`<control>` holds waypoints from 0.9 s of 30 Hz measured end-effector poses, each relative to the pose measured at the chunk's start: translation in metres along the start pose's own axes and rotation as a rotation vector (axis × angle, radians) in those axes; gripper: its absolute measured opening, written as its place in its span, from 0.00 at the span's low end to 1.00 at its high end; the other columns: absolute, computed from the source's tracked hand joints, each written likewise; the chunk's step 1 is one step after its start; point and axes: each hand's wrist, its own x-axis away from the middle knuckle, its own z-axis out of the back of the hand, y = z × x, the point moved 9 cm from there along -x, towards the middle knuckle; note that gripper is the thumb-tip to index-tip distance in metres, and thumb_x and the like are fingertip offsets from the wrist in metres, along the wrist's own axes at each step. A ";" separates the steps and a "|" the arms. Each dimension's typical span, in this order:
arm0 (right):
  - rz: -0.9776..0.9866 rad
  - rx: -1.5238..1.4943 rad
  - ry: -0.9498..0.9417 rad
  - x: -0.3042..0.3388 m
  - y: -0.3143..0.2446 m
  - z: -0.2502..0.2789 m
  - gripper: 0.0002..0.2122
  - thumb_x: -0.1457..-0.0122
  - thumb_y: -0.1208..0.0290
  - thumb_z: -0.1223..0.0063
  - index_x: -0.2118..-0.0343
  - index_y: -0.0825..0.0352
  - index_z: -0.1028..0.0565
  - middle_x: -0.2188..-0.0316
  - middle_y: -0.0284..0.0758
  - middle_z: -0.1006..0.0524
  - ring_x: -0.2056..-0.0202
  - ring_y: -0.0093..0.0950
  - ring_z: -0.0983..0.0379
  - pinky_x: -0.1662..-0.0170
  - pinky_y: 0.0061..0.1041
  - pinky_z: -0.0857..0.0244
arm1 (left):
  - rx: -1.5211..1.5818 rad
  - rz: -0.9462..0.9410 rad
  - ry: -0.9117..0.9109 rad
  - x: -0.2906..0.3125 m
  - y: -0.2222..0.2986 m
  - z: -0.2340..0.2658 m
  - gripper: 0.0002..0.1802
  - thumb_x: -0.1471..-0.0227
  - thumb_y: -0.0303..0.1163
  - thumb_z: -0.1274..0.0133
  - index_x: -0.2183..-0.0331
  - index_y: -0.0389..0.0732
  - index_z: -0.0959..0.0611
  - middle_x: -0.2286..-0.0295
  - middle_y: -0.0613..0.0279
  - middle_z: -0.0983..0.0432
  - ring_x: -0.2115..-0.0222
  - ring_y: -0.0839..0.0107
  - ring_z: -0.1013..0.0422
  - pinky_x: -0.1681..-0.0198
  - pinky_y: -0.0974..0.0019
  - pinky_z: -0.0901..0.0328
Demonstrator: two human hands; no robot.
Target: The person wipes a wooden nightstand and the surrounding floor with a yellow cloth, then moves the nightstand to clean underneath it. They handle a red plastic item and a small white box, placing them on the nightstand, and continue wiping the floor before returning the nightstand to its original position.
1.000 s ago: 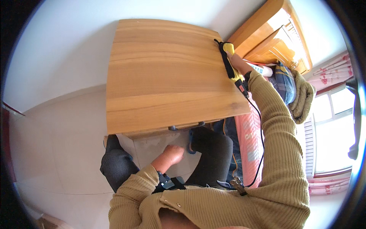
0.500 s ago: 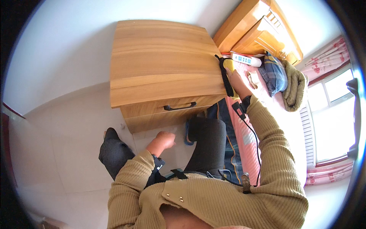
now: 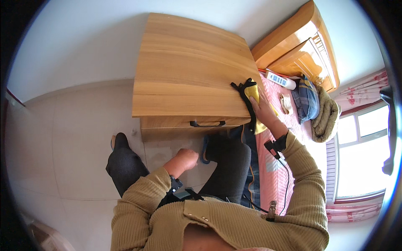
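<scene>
My right hand [image 3: 262,110] presses and grips a yellow and black cloth [image 3: 251,93] at the right edge of a wooden cabinet's top [image 3: 192,71]. Part of the cloth lies on the top; the rest hangs over the side beyond the front corner. The palm hides some of it. My left hand [image 3: 186,159] is closed in a loose fist above my lap, in front of the cabinet, with nothing visible in it. A drawer with a black handle [image 3: 207,124] shows on the cabinet's front.
To the right stands a bed with a pink quilted cover [image 3: 272,167] and a wooden headboard [image 3: 299,46]. On it lie a white power strip [image 3: 280,80], a blue plaid pillow [image 3: 308,100] and a folded brown blanket [image 3: 325,115]. A black cable [image 3: 288,180] runs along my right sleeve.
My right hand has drawn the cloth slightly nearer along the cabinet's right edge, with more of it now on the top. The view has shifted; my left hand stays closed.
</scene>
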 end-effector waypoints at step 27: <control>-0.136 -0.016 -0.187 -0.337 0.141 -0.072 0.32 0.43 0.44 0.69 0.53 0.74 0.40 0.55 0.57 0.35 0.52 0.50 0.38 0.51 0.40 0.44 | 0.172 -0.034 -0.122 -0.013 0.016 -0.031 0.16 0.61 0.40 0.44 0.73 0.38 0.24 0.76 0.51 0.26 0.72 0.53 0.28 0.69 0.53 0.34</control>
